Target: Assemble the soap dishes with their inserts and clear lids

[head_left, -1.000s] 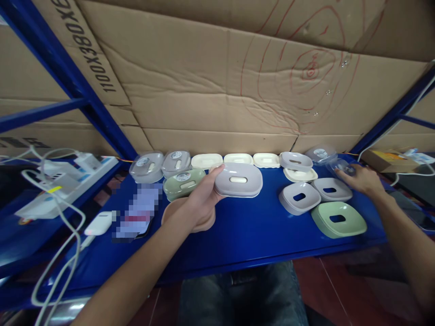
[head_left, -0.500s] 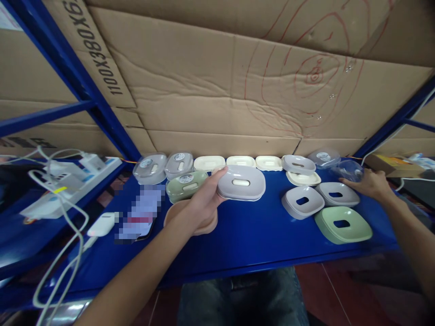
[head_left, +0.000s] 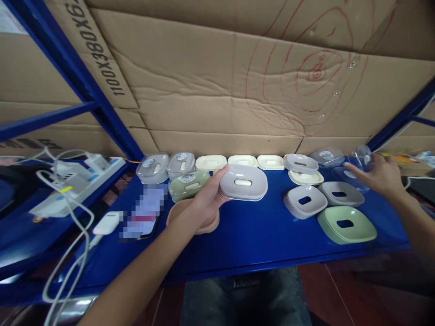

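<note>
Grey soap dish (head_left: 243, 183) in left hand (head_left: 208, 199) lies level, long axis left-right

Flattened cardboard (head_left: 217, 86) fills the back, creased, and it serves as the landmark here. Red pen rings (head_left: 316, 72) are scrawled on its upper right part, and black print reading 1100X380X6 runs slanted along its left edge. Blue steel posts (head_left: 84, 86) cross in front of it on the left, and 1 more post (head_left: 404, 113) slants at its right end. Below the cardboard lies the blue shelf (head_left: 251, 240), evenly lit with soft glare. Under the shelf's front edge, farthest from the cardboard, reddish floor tiles (head_left: 340, 294) show in dim light.
</note>
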`<state>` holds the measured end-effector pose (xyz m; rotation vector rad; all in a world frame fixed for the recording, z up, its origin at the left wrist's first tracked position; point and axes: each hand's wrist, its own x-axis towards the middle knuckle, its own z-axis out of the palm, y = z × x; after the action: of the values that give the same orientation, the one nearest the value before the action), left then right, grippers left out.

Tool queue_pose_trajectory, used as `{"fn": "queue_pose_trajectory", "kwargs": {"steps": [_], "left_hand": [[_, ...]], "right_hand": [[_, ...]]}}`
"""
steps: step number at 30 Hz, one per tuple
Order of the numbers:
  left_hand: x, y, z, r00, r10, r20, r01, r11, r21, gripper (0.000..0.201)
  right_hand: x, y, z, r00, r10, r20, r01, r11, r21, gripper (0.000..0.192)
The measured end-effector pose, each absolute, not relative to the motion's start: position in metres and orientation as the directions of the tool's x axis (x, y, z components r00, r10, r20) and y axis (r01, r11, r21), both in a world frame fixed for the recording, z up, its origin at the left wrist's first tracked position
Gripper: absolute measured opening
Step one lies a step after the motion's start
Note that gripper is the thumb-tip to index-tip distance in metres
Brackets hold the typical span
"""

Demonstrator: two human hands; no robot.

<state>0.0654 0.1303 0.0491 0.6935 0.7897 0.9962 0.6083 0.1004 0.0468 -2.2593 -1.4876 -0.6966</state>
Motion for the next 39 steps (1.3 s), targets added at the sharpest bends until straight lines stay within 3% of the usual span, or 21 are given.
{"fn": "queue_pose_trajectory", "kwargs": {"steps": [2, 7, 13, 17, 24, 30, 35, 39], "left_hand": [[0.066, 0.129, 0.053, 0.340, 0.905, -0.257, -0.458, 0.398, 0.795, 0.036], [0.068, 0.125, 0.058, 0.353, 0.895, -0.273, -0.450, 0.418, 0.789, 0.033], [0.071, 0.125, 0.048, 0.461, 0.863, -0.208, -0.461, 0.433, 0.774, 0.033], [0.069, 0.127, 0.042, 0.483, 0.851, -0.204, -0.466, 0.448, 0.763, 0.035], [0.069, 0.128, 0.041, 0.505, 0.844, -0.178, -0.466, 0.441, 0.767, 0.036], [0.070, 0.125, 0.046, 0.479, 0.854, -0.204, -0.439, 0.435, 0.786, 0.034], [0.071, 0.119, 0.050, 0.502, 0.854, -0.135, -0.396, 0.366, 0.842, 0.041], [0.072, 0.113, 0.053, 0.454, 0.885, -0.102, -0.390, 0.301, 0.871, 0.041]], "right_hand": [[0.574, 0.104, 0.059, 0.249, 0.763, 0.596, 0.952, -0.306, -0.005, 0.074], [0.452, 0.098, 0.081, -0.194, 0.814, 0.548, 0.972, 0.237, -0.007, 0.104], [0.323, 0.082, 0.073, -0.527, 0.750, 0.400, 0.810, 0.586, -0.031, 0.100], [0.295, 0.089, 0.058, -0.561, 0.705, 0.433, 0.763, 0.643, -0.058, 0.090], [0.298, 0.095, 0.052, -0.542, 0.731, 0.414, 0.746, 0.646, -0.165, 0.089], [0.297, 0.093, 0.051, -0.550, 0.731, 0.403, 0.744, 0.648, -0.161, 0.089], [0.297, 0.091, 0.050, -0.543, 0.734, 0.407, 0.744, 0.645, -0.172, 0.090], [0.296, 0.091, 0.049, -0.491, 0.739, 0.461, 0.665, 0.660, -0.350, 0.092]]}}
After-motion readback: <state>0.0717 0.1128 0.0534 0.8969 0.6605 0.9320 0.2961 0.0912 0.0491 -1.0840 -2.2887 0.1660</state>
